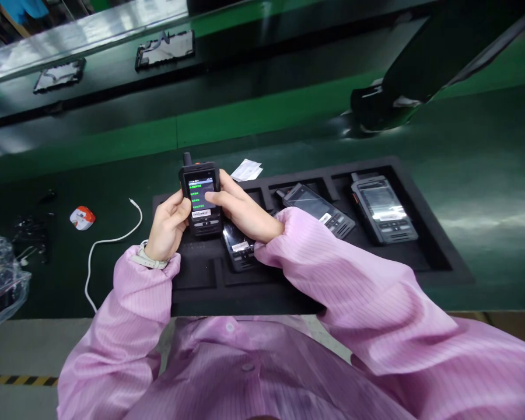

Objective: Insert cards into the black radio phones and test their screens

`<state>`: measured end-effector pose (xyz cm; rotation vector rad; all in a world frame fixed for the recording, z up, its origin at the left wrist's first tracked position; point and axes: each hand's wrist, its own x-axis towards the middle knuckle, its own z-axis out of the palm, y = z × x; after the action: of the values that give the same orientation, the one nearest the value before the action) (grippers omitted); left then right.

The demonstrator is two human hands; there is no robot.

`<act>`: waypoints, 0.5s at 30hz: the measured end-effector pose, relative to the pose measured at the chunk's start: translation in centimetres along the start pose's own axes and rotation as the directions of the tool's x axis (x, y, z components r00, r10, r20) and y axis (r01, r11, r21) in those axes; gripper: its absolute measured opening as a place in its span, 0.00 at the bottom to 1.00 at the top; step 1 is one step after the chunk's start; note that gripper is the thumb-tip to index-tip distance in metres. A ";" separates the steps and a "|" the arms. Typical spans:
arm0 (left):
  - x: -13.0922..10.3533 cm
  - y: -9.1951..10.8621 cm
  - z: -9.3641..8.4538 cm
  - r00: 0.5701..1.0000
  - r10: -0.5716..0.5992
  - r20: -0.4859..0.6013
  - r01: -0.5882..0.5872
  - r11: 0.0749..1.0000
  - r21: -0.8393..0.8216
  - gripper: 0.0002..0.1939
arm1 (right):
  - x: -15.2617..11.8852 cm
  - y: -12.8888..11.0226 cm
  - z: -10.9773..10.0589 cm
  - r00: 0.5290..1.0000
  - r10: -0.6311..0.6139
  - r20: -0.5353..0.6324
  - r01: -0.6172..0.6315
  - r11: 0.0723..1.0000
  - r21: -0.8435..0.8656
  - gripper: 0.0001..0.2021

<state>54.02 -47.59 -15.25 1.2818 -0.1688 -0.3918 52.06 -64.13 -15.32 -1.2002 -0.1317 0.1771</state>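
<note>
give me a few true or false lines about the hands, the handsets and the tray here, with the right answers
1. The left hand holds a handset with its screen lit. True.
2. The right hand rests flat on the table. False: its thumb is on the held handset's screen.
3. The foam tray is white. False: it is black.
4. Three more handsets lie in the tray, one partly under the right arm, the others further right. True.
5. The white cable is plugged into the held handset. False: it lies loose on the green table, left of the tray.
</note>
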 end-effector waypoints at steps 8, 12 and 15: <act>0.5 -0.3 -0.3 0.998 0.048 -0.036 -0.048 0.999 0.016 0.23 | 0.5 0.1 -0.1 0.999 0.034 -0.011 -0.033 0.997 0.067 0.15; 0.5 -0.3 -0.3 0.998 0.047 -0.029 -0.047 0.999 0.022 0.22 | 0.6 0.3 -0.1 0.999 0.040 -0.030 -0.039 0.998 0.052 0.13; 0.4 -0.3 -0.3 0.999 0.043 -0.006 -0.043 0.999 0.032 0.22 | 0.8 0.7 -0.2 0.998 -0.020 -0.054 0.021 1.000 0.019 0.13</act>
<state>54.46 -47.59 -15.62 1.3084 -0.1972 -0.3494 52.88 -63.91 -16.02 -1.1826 -0.0949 0.1277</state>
